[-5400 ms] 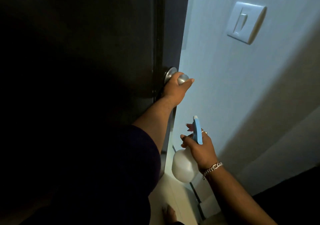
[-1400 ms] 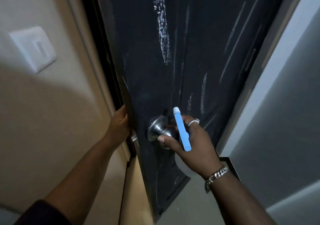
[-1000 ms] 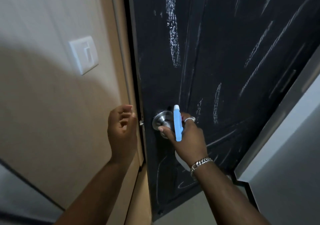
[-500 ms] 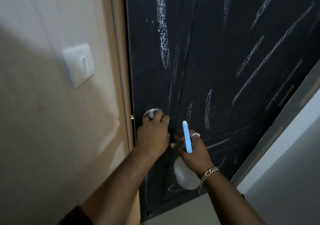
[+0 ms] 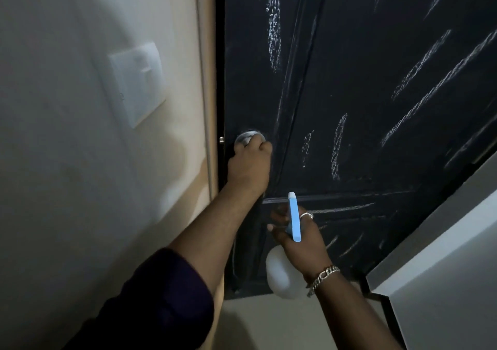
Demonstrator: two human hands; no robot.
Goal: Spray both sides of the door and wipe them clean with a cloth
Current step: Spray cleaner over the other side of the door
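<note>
Left hand (image 5: 248, 161) clenched round knob (image 5: 248, 137), steadying door (image 5: 376, 107); right hand (image 5: 298, 239) below knob grips spray bottle (image 5: 282, 277), ready to spray.

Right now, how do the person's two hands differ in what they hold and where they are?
The left hand grips the round silver metal door knob; the right hand holds the white plastic spray bottle with the blue trigger head. The left hand is higher, at the black door's edge; the right is lower, in front of the panel. Only the right wears a ring and a bracelet. Both are closed round something.
</note>
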